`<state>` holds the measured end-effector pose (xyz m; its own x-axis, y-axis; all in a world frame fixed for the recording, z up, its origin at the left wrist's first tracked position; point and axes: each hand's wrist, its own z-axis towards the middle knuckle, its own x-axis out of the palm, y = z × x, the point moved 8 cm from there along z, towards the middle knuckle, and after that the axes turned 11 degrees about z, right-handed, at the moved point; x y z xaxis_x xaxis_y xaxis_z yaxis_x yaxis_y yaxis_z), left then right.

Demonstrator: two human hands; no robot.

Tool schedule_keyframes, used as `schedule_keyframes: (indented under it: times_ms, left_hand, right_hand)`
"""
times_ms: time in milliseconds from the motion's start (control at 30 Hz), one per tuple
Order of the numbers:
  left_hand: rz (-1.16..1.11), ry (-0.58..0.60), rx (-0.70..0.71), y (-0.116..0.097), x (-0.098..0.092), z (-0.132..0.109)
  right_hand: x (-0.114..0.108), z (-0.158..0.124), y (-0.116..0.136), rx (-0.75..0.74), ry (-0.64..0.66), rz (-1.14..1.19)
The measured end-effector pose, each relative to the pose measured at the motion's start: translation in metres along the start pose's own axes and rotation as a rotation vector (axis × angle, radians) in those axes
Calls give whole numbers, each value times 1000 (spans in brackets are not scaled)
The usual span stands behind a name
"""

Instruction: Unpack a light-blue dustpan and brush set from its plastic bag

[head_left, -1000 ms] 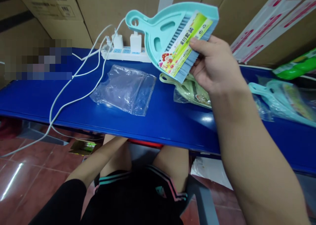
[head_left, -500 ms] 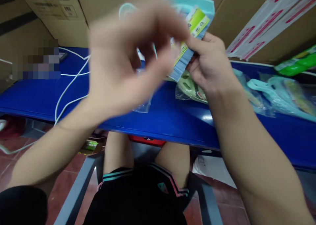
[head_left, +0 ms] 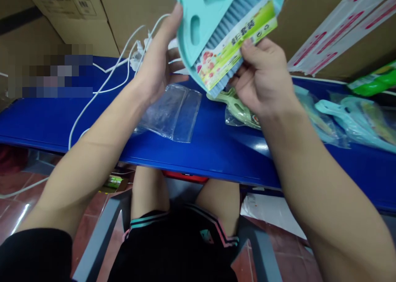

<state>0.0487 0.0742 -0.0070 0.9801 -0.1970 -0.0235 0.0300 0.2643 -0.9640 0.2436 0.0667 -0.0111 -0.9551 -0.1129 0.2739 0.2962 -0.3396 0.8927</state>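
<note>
A light-blue dustpan (head_left: pixel 206 16) with a blue-bristled brush (head_left: pixel 239 8) nested in it is held up above the table. A green and yellow label card (head_left: pixel 238 43) lies across the bristles. My right hand (head_left: pixel 262 74) grips the set at its lower right, thumb on the card and fingers behind the bristles. At the pan's left rim is my left hand (head_left: pixel 159 63), fingers apart, thumb beside the rim; whether it presses on the pan I cannot tell. Below it, a clear plastic bag (head_left: pixel 173 113) lies flat on the table. The top of the set is cut off by the frame.
On the blue table (head_left: pixel 198 154) lie a green dustpan set (head_left: pixel 239 109) and bagged light-blue sets (head_left: pixel 355 117) to the right. White cables (head_left: pixel 102 86) run along the left. Cardboard boxes (head_left: pixel 130 10) stand behind, and a green package (head_left: pixel 375 80) is at far right.
My left hand has moved back and left from in front of the dustpan set to its left rim. The set now shows more fully, and the clear bag is uncovered.
</note>
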Motion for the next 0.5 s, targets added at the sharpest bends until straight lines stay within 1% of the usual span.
schedule_keyframes:
  times_ms: [33, 67, 100, 133, 167, 200, 267, 300, 367, 400, 433, 500]
  left_hand:
    - [-82, 65, 19, 0, 7, 2]
    - [-98, 89, 58, -2, 10, 4]
    - [-111, 69, 83, -2, 10, 7]
    - [-117, 15, 79, -1, 5, 10]
    - [-118, -45, 60, 1, 0, 12]
    - [-120, -89, 29, 3, -5, 13]
    - [-153, -147, -26, 2, -15, 11]
    - [-186, -166, -32, -2, -20, 9]
    - [-251, -196, 1, -13, -31, 5]
    - [-265, -208, 35, -19, -35, 3]
    - [-265, -224, 74, -25, -39, 1]
    - [-238, -283, 111, -31, -47, -1]
  right_hand:
    - [3, -1, -3, 21, 22, -24]
    - [6, -2, -6, 52, 47, -47]
    - [8, -3, -9, 84, 65, -67]
    - [9, -3, -11, 114, 67, -80]
    - [7, -2, -11, 135, 42, -85]
    - [2, -1, -10, 147, -16, -86]
    - [-10, 1, -4, 155, -166, -82]
    - [-14, 1, -1, 158, -222, -94]
    - [-13, -2, 5, 167, -249, -143]
    - [-7, -4, 7, 171, -215, -177]
    - [1, -8, 7, 183, -152, -230]
    - [22, -17, 2, 241, 32, -404]
